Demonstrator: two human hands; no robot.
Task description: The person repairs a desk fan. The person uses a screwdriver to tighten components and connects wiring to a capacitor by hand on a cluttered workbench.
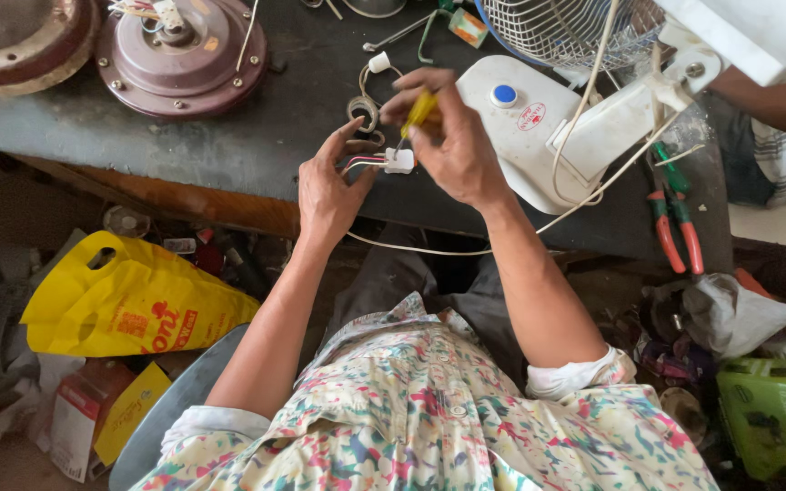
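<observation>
My left hand (327,186) pinches a small white plastic connector (399,161) with thin red and white wires, just above the dark workbench (256,136). My right hand (448,136) grips a yellow-handled screwdriver (420,111) and points its tip down into the connector. Both hands meet over the front edge of the bench. A white cord (429,249) loops below them.
A white fan base (539,136) with a blue button and a wire fan guard (561,27) lie at right. Red-and-green pliers (675,223) rest by the bench edge. Maroon motor housings (179,55) sit at left. A yellow bag (125,300) lies on the cluttered floor. Another person's arm (775,95) is at far right.
</observation>
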